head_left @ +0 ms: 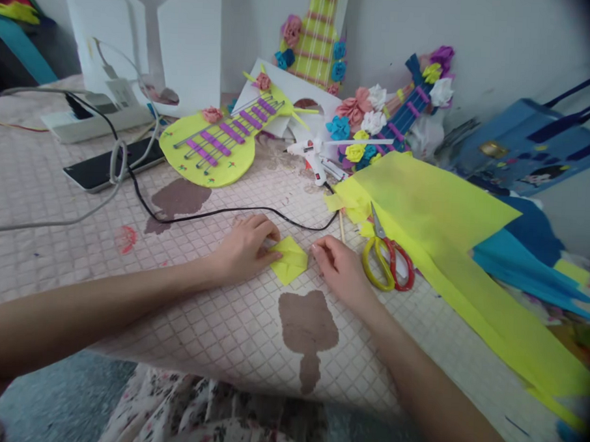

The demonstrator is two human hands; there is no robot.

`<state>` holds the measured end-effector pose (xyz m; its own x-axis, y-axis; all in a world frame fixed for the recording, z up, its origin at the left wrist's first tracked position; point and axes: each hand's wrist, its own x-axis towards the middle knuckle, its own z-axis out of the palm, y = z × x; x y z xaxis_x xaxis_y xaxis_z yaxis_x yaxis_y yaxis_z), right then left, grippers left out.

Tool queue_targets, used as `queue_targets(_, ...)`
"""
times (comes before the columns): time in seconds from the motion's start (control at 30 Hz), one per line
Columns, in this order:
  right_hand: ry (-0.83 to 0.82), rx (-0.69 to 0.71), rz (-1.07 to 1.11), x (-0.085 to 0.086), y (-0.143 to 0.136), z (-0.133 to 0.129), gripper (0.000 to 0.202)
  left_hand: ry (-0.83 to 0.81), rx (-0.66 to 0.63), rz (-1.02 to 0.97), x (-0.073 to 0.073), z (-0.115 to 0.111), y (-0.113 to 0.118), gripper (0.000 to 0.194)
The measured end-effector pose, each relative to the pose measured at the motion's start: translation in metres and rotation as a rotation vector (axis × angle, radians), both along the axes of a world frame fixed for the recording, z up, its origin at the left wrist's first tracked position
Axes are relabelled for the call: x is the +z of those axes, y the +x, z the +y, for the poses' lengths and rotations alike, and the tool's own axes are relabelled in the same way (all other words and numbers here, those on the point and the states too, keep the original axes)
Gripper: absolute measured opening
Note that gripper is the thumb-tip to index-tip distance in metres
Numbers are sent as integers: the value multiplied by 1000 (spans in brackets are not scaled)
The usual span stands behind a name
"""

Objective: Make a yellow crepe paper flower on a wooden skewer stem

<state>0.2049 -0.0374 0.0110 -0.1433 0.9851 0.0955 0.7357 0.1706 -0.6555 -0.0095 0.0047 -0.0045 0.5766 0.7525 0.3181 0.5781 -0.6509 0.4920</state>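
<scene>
A small folded square of yellow paper (290, 261) lies on the cloth-covered table in front of me, creases showing on its upper face. My left hand (249, 248) grips its left edge, thumb on top and fingers curled. Just off the paper's right corner, my right hand (339, 265) has its thumb and fingers drawn together, with nothing visible between them. Scissors (387, 254) with one yellow and one red handle lie right of that hand, blades partly apart. Large yellow paper sheets (433, 201) spread beyond them.
A white glue gun (314, 160) with a black cord (227, 209) stands behind my hands. Yellow paper guitar (220, 139), blue paper guitar (397, 124) with paper flowers, phone (112, 164) and power strip (91, 121) occupy the back. A blue bag (528, 146) stands at right.
</scene>
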Motion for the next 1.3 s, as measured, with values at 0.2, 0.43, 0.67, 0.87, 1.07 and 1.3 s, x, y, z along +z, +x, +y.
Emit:
queue_targets(0.2,-47,11,-73,0,-7,13,26,-29,-20,26,-2,2,1,15)
queue_targets(0.43,-158,45,286,-2,-8,7,18,-186,-24,-210,-1,3,2,23)
queue_targets(0.67,-300,26,729,-6,-8,5,28,-738,-121,-582,5,7,4,33)
queue_targets(0.87,-366,82,849,-3,-14,4,25,-803,-151,-488,7,7,0,31)
queue_targets(1.07,-296,-35,912,-5,-18,5,29,-957,-258,-513,11,1,-1,38)
queue_targets(1.3,-317,-45,879,-5,-11,2,38,-1027,-229,-509,11,6,-4,40)
